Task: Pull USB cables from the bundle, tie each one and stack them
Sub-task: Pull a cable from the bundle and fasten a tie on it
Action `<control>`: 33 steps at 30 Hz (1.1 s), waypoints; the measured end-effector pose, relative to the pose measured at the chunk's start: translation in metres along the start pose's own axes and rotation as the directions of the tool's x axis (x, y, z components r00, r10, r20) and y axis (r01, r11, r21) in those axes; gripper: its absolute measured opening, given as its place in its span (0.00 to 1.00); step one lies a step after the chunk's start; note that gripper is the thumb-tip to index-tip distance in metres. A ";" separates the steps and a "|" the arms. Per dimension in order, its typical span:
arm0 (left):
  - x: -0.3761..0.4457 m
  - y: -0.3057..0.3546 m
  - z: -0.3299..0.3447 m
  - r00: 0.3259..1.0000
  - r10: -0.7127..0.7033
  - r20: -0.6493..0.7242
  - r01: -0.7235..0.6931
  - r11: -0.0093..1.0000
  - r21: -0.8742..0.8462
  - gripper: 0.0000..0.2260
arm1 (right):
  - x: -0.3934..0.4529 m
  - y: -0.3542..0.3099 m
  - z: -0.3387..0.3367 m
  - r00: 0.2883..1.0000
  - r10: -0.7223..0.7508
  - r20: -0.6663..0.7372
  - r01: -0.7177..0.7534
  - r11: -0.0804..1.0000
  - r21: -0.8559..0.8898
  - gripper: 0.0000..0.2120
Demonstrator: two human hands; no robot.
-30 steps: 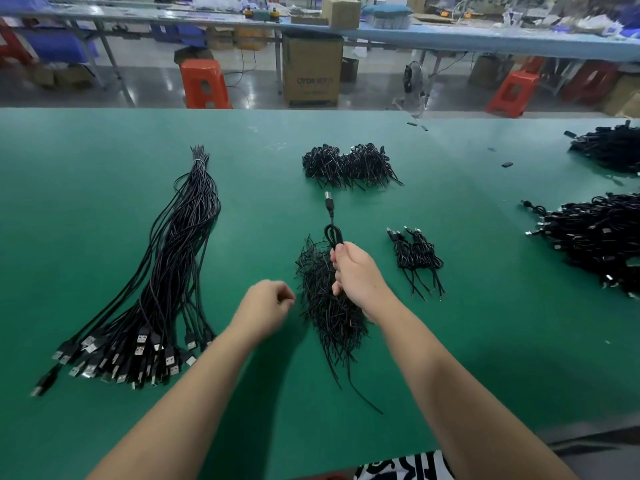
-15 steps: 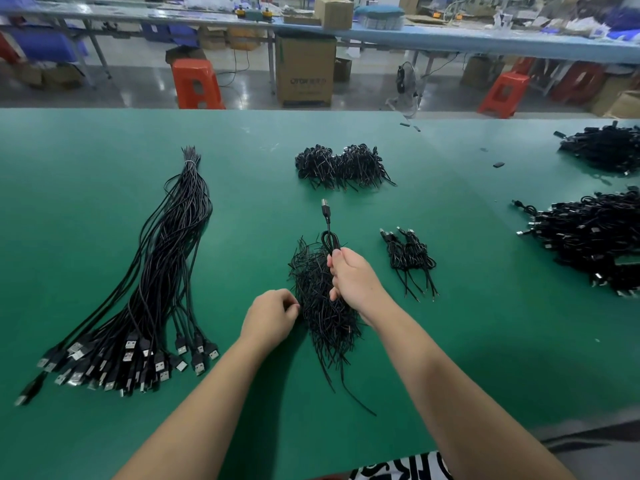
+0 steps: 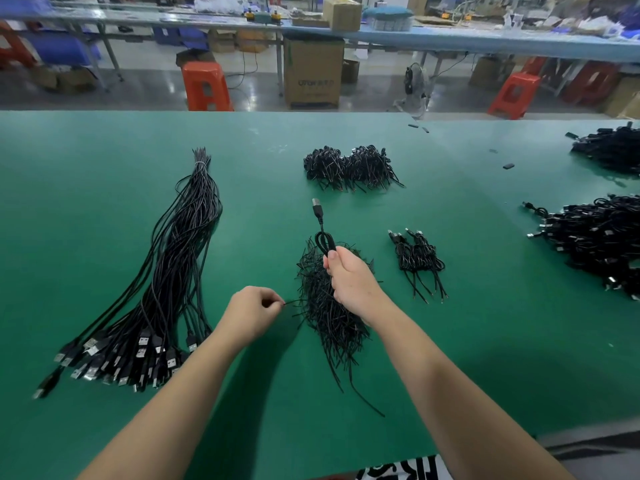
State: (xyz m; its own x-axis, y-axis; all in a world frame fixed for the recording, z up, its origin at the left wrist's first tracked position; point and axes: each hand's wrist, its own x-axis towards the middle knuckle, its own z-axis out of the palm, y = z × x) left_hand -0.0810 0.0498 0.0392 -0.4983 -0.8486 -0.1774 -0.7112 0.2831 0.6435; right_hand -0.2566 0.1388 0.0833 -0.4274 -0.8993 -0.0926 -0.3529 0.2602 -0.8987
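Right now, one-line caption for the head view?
Right hand holds a folded USB cable; left hand pinches a twist tie from the pile.

the table (image 3: 450,341) was green. the cable bundle (image 3: 173,271) was black with silver plugs. the stools (image 3: 204,84) were orange-red, the box (image 3: 313,74) brown. the cloth (image 3: 398,471) at the bottom edge looked black-and-white patterned, perhaps striped.

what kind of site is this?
Likely a cable assembly or packing workshop: a long green worktable with a bundle of USB cables, piles of tied cables, plus plastic stools and cartons behind.
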 end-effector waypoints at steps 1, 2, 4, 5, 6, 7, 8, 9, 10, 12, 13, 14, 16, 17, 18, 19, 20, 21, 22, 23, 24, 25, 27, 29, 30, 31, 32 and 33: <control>-0.001 0.001 0.000 1.000 -0.018 -0.008 0.018 0.999 -0.039 0.07 | 0.000 0.000 0.001 1.000 0.001 0.000 -0.001 1.000 0.015 0.16; -0.001 0.002 0.000 0.999 -0.036 -0.019 0.035 0.996 -0.082 0.07 | 0.000 0.000 0.001 1.000 0.002 0.001 -0.002 1.000 0.026 0.16; -0.002 0.005 -0.001 0.997 -0.060 -0.057 0.049 0.984 -0.172 0.07 | -0.001 -0.001 0.002 1.000 -0.004 0.012 0.004 1.000 0.030 0.16; -0.003 0.006 -0.003 0.994 -0.067 -0.086 0.047 0.975 -0.215 0.07 | -0.002 -0.001 0.002 1.000 -0.013 0.021 0.013 0.999 0.033 0.17; -0.004 0.008 -0.004 0.990 -0.074 -0.118 0.040 0.964 -0.263 0.07 | -0.003 -0.001 0.002 0.999 -0.028 0.032 0.027 0.999 0.041 0.17; -0.005 0.010 -0.006 0.986 -0.084 -0.147 0.031 0.944 -0.328 0.08 | -0.004 -0.002 0.003 0.997 -0.051 0.050 0.049 0.998 0.048 0.17; -0.005 0.013 -0.008 0.981 -0.102 -0.168 0.024 0.910 -0.415 0.08 | -0.006 -0.003 0.004 0.994 -0.080 0.075 0.076 0.996 0.051 0.17; -0.006 0.018 -0.011 0.976 -0.124 -0.181 0.016 0.862 -0.507 0.08 | -0.007 -0.003 0.006 0.988 -0.111 0.107 0.106 0.993 0.054 0.16; -0.007 0.023 -0.014 0.971 -0.140 -0.192 0.004 0.816 -0.578 0.09 | -0.008 -0.004 0.009 0.981 -0.137 0.138 0.131 0.990 0.055 0.16; -0.010 0.034 -0.019 0.970 -0.117 -0.214 -0.043 0.782 -0.622 0.08 | -0.009 -0.004 0.014 0.970 -0.160 0.182 0.155 0.987 0.042 0.15; -0.013 0.039 -0.020 0.972 -0.080 -0.220 -0.076 0.782 -0.618 0.08 | -0.009 -0.003 0.017 0.968 -0.162 0.193 0.158 0.987 0.035 0.15; -0.016 0.044 -0.022 0.974 -0.039 -0.223 -0.109 0.783 -0.612 0.08 | -0.008 -0.002 0.019 0.967 -0.162 0.197 0.159 0.987 0.033 0.15; -0.020 0.048 -0.023 0.975 0.012 -0.223 -0.148 0.784 -0.603 0.07 | -0.006 0.000 0.022 0.970 -0.156 0.187 0.151 0.988 0.041 0.14; -0.021 0.049 -0.024 0.975 0.016 -0.220 -0.149 0.783 -0.604 0.07 | -0.005 0.001 0.022 0.973 -0.148 0.179 0.141 0.989 0.051 0.13; -0.021 0.048 -0.025 0.978 0.012 -0.210 -0.140 0.779 -0.611 0.07 | -0.004 0.002 0.023 0.975 -0.139 0.174 0.130 0.989 0.063 0.13; -0.022 0.048 -0.025 0.981 0.006 -0.195 -0.128 0.774 -0.620 0.07 | -0.003 0.003 0.022 0.976 -0.132 0.172 0.120 0.990 0.076 0.14; -0.022 0.047 -0.025 0.984 0.005 -0.180 -0.118 0.774 -0.623 0.07 | -0.003 0.003 0.022 0.977 -0.127 0.171 0.113 0.990 0.087 0.15; -0.023 0.047 -0.025 0.986 0.008 -0.166 -0.111 0.778 -0.618 0.07 | -0.003 0.003 0.022 0.977 -0.126 0.170 0.111 0.989 0.095 0.14; -0.023 0.048 -0.025 0.988 0.015 -0.156 -0.108 0.785 -0.610 0.07 | -0.003 0.003 0.022 0.977 -0.130 0.168 0.114 0.989 0.097 0.11; -0.024 0.049 -0.025 0.988 0.021 -0.151 -0.108 0.793 -0.600 0.07 | -0.004 0.002 0.023 0.978 -0.130 0.163 0.116 0.989 0.096 0.10; -0.024 0.049 -0.025 0.988 0.027 -0.154 -0.113 0.805 -0.582 0.07 | -0.005 0.000 0.024 0.981 -0.127 0.149 0.112 0.989 0.101 0.11; -0.024 0.050 -0.024 0.985 0.040 -0.168 -0.127 0.828 -0.547 0.06 | -0.006 0.000 0.025 0.984 -0.120 0.128 0.106 0.988 0.114 0.12; -0.024 0.051 -0.023 0.962 0.126 -0.242 -0.209 0.910 -0.357 0.04 | -0.006 -0.002 0.025 0.992 -0.100 0.082 0.087 0.985 0.148 0.13; -0.029 0.053 -0.024 0.880 0.313 -0.357 -0.333 0.943 0.008 0.03 | -0.007 -0.004 0.024 0.995 -0.075 0.059 0.064 0.983 0.170 0.15; -0.031 0.053 -0.024 0.811 0.434 -0.392 -0.383 0.901 0.205 0.02 | -0.007 -0.005 0.023 0.997 -0.059 0.058 0.047 0.980 0.192 0.15; -0.033 0.053 -0.024 0.729 0.555 -0.401 -0.422 0.825 0.375 0.01 | -0.007 -0.005 0.021 0.997 -0.038 0.066 0.021 0.973 0.228 0.15; -0.033 0.052 -0.024 0.641 0.662 -0.389 -0.452 0.735 0.506 0.03 | -0.007 -0.007 0.020 0.996 -0.013 0.087 -0.011 0.962 0.274 0.16; -0.032 0.050 -0.025 0.553 0.750 -0.362 -0.480 0.643 0.597 0.04 | -0.007 -0.009 0.017 0.993 0.013 0.118 -0.051 0.947 0.318 0.16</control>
State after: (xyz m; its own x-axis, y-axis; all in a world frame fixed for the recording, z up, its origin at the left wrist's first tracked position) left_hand -0.0885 0.0805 0.0958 -0.6296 -0.4192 0.6541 -0.5139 0.8561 0.0540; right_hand -0.2361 0.1371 0.0845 -0.3306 -0.9310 -0.1545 -0.0480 0.1801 -0.9825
